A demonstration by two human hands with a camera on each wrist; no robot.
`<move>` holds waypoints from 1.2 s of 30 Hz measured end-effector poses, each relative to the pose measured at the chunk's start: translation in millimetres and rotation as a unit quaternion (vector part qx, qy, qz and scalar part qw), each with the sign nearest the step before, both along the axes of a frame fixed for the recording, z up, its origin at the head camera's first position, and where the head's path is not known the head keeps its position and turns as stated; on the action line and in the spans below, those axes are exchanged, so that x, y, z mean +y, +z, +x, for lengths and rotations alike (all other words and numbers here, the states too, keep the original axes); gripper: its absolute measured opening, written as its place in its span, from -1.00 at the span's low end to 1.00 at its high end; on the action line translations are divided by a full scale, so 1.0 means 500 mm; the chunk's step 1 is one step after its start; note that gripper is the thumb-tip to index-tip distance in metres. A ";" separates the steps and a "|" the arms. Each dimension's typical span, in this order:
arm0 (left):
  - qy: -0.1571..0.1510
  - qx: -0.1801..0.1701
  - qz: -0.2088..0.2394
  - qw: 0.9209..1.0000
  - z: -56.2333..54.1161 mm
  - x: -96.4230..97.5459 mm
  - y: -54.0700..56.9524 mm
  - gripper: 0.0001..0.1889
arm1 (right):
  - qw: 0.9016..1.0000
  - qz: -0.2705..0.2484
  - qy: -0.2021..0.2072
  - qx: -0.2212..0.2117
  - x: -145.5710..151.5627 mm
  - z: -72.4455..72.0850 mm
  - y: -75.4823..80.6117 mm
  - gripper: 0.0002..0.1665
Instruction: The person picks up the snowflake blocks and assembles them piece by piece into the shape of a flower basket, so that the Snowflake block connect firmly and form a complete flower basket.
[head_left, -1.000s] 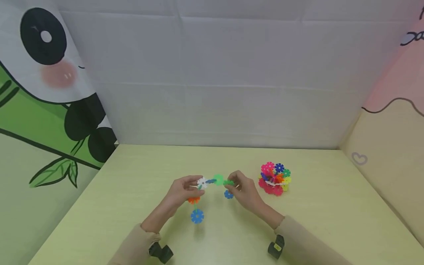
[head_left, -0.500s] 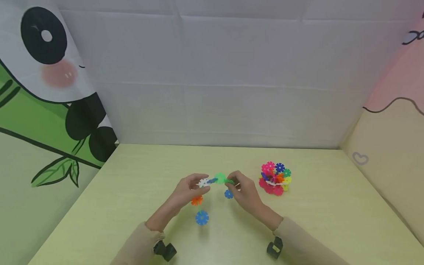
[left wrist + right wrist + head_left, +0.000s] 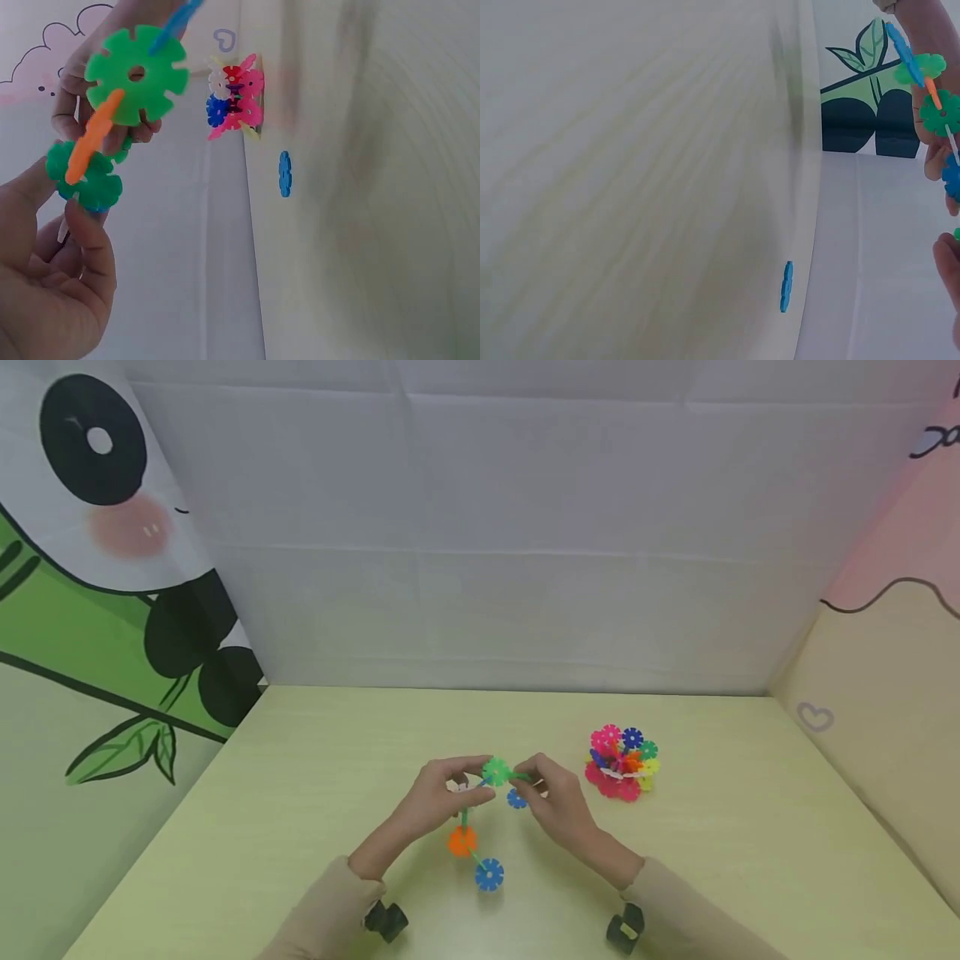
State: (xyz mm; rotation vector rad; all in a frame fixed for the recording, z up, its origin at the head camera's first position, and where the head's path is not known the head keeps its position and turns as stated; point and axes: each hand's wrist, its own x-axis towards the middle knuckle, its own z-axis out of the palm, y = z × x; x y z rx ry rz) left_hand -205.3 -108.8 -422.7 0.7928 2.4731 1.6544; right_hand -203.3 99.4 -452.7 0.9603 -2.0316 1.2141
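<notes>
My left hand [image 3: 441, 795] pinches a chain of interlocking snowflake discs near its white disc [image 3: 462, 787], mostly hidden by the fingers. From there an orange disc [image 3: 462, 841] and a blue end disc [image 3: 490, 874] hang down over the table; green discs [image 3: 136, 73] link them. A light green disc [image 3: 496, 772] stands between the two hands. My right hand [image 3: 557, 795] pinches a darker green disc [image 3: 519, 776], seen edge-on, against the light green one; whether they interlock I cannot tell. One loose blue disc [image 3: 285, 174] lies on the table below.
A built cluster of pink, red, blue, yellow and white discs [image 3: 621, 763] sits on the table [image 3: 360, 718] right of my right hand. A pale cloth wall [image 3: 480, 610] closes off the back, and printed panels stand on both sides.
My left hand has shifted right, closer to the right hand. The hanging orange and blue discs have swung right and lower. The right hand stays almost in place.
</notes>
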 end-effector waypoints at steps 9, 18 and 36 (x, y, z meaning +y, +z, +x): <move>-0.015 0.020 0.005 1.000 0.004 -0.003 -0.001 -0.59 | 0.998 -0.006 0.027 0.056 -0.002 0.003 0.006 -0.64; 0.014 0.031 0.030 0.999 0.018 0.004 0.001 -0.59 | 0.998 0.013 0.027 0.062 -0.006 0.001 0.013 -0.66; 0.019 0.022 0.038 0.999 0.016 0.026 0.014 -0.65 | 0.997 -0.016 0.025 0.064 -0.003 0.005 0.011 -0.65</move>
